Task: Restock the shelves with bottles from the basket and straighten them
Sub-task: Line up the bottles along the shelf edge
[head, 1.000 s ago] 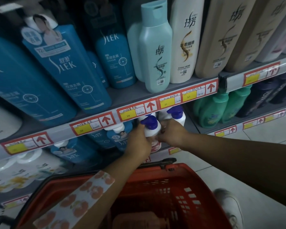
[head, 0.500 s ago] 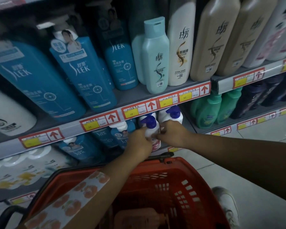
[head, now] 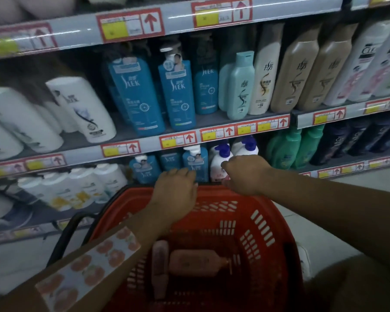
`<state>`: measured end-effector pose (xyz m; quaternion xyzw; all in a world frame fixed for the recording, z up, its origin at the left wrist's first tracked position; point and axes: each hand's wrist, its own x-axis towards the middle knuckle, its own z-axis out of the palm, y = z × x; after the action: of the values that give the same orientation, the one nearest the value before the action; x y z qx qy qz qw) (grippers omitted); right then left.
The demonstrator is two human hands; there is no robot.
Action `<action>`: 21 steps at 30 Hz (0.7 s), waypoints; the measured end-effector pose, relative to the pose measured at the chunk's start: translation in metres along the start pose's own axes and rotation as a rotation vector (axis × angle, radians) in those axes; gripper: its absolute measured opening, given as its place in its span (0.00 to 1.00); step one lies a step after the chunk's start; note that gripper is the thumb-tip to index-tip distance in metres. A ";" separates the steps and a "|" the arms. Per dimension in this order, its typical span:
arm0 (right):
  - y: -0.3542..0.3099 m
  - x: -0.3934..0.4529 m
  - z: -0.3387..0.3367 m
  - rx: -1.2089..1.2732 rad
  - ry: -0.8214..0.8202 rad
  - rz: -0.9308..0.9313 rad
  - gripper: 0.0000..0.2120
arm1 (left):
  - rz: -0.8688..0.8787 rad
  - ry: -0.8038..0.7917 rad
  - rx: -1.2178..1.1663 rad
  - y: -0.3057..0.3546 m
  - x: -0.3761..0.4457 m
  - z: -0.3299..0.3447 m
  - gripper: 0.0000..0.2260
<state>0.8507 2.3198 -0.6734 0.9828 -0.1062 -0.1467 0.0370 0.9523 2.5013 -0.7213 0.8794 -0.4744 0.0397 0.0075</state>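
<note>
A white bottle with a blue pump (head: 220,162) stands upright on the lower shelf, beside a second one (head: 245,149) behind it. My right hand (head: 245,174) is against its right side with curled fingers; whether they still grip it is hidden. My left hand (head: 173,191) hovers palm down with relaxed fingers over the far rim of the red basket (head: 268,212) and holds nothing. Two pink bottles (head: 196,262) lie on the basket floor.
Small blue SLEK pump bottles (head: 195,161) stand left of the white bottle, green bottles (head: 284,149) to its right. The shelf above holds tall blue, teal, white and beige bottles. The basket's black handle (head: 63,237) hangs at its left. Pale floor tiles lie to the right.
My left hand has let go of the white bottle and drawn back over the basket rim. The right hand stays at the bottle. The camera has tilted up and pulled back.
</note>
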 end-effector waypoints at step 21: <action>-0.110 -0.100 0.072 0.124 -0.388 -0.168 0.32 | 0.074 -0.512 0.190 -0.012 -0.146 0.085 0.27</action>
<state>0.7577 2.4461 -0.7251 0.9419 -0.0380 -0.3288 -0.0568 0.8879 2.6249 -0.8169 0.8397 -0.4867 -0.1395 -0.1965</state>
